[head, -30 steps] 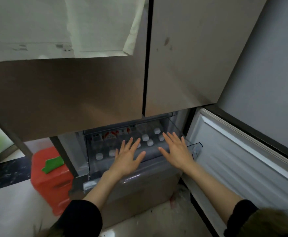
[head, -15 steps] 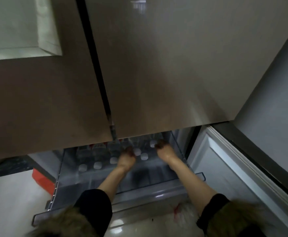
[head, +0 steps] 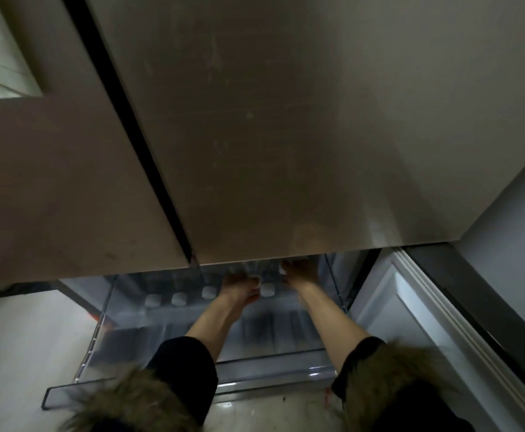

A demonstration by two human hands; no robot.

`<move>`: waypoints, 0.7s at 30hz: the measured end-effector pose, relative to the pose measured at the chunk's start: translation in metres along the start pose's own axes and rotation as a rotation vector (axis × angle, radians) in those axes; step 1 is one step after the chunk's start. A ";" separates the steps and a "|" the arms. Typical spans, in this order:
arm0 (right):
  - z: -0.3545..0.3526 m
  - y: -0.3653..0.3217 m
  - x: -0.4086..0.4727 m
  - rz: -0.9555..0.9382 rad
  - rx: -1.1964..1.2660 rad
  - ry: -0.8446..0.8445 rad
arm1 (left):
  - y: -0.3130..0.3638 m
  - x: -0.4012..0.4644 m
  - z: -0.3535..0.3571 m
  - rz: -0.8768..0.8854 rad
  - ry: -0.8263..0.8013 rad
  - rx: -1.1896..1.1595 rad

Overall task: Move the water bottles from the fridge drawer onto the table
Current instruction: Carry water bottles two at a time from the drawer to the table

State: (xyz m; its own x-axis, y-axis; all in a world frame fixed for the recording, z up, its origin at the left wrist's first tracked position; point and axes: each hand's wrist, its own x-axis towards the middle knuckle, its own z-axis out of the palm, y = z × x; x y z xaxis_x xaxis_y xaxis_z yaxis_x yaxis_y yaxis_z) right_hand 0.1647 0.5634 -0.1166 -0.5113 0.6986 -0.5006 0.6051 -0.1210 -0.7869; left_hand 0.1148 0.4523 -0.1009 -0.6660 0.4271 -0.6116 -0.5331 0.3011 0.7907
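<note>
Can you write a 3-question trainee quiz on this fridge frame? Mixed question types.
1. True or false: the clear drawer is pulled out from under the closed upper doors.
2. Multiple choice: where is the left hand? A) on the floor B) among the bottles at the back of the drawer C) on the door handle
3. Fill in: the caps visible in the drawer are ____ in colour.

Key: 1 true; 2 B; 3 white. The right hand also reaches among the bottles; its fingers are partly hidden by the door edge.
</note>
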 end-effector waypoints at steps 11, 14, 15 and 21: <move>-0.016 0.005 -0.040 0.147 0.207 -0.157 | 0.004 -0.017 -0.032 0.063 0.160 0.134; -0.016 0.003 -0.055 0.075 0.003 -0.101 | 0.008 -0.030 -0.050 0.203 0.240 0.345; -0.017 0.003 -0.062 0.057 -0.042 -0.073 | 0.008 -0.036 -0.056 0.236 0.246 0.397; -0.023 -0.004 -0.111 -0.061 -0.151 0.137 | 0.007 -0.073 -0.088 0.368 0.292 0.499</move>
State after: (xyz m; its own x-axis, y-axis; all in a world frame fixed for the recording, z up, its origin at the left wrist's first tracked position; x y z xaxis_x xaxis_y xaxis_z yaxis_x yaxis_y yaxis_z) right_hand 0.2328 0.5023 -0.0499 -0.4682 0.7919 -0.3920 0.6654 0.0241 -0.7461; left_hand 0.1140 0.3484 -0.0534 -0.9086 0.3502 -0.2278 0.0123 0.5676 0.8232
